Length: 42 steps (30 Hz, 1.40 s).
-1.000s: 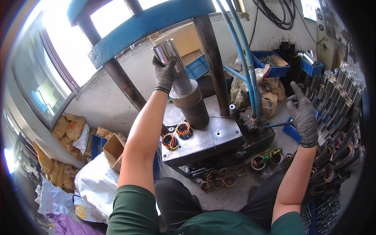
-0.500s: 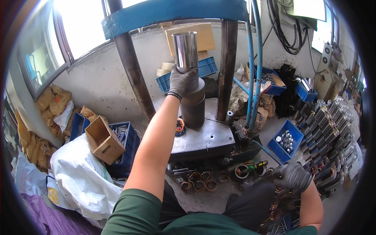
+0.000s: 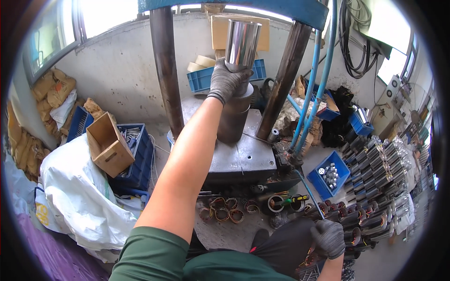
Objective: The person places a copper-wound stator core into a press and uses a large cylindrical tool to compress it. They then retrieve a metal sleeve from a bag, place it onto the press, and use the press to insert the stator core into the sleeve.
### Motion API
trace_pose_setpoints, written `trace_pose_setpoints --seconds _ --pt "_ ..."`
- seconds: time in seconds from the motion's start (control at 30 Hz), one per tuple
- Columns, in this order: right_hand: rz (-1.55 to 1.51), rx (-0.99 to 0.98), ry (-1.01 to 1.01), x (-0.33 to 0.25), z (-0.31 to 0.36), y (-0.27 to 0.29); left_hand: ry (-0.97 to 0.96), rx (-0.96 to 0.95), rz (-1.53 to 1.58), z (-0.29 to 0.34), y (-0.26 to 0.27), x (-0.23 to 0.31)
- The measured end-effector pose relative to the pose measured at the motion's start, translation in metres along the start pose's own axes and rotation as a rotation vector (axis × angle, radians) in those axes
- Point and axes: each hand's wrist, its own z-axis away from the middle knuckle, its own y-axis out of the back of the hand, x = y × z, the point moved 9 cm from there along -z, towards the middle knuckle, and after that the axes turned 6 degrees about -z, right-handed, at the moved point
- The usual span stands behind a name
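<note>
My left hand (image 3: 228, 80), in a grey glove, wraps the lower end of a shiny metal cylinder (image 3: 243, 44), which stands upright with a slight tilt. Below it, a dark stepped round post (image 3: 233, 119) rises from the metal bed (image 3: 225, 161) of a press. Whether the cylinder touches the post is hidden by my hand. My gloved right hand (image 3: 329, 239) is low on the right beside my knee, fingers curled where the thin blue lever (image 3: 309, 194) ends. Its grip on the lever is partly hidden.
Steel columns (image 3: 167, 70) and a blue crossbeam (image 3: 243, 10) frame the post. Wire-wound rings (image 3: 220, 209) lie on the floor ahead. A blue bin of metal parts (image 3: 328, 175) and stacked cylinders (image 3: 375, 173) are right; a wooden box (image 3: 110, 147) and white sack (image 3: 75, 187) left.
The view has shifted. My right hand and the blue lever's end have swung down and inward. My left hand keeps its hold on the cylinder; the coloured coil beside the post is now behind my forearm.
</note>
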Motion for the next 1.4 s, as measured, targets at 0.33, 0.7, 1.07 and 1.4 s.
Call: trace_pose_setpoints --seconds 0.33,0.7,1.07,1.4 --pt "-0.100 0.091 -0.040 0.009 0.002 0.000 0.022 -0.023 -0.128 -0.004 0.001 -0.009" --pt "-0.119 0.101 -0.039 0.011 0.002 0.003 -0.052 -0.028 0.002 -0.006 -0.006 -0.008" --pt "-0.125 0.054 -0.070 0.006 -0.002 0.004 -0.119 -0.035 0.058 -0.013 -0.007 -0.010" --pt "-0.120 0.049 -0.080 0.008 -0.002 0.002 -0.149 -0.015 0.071 -0.010 -0.004 -0.008"
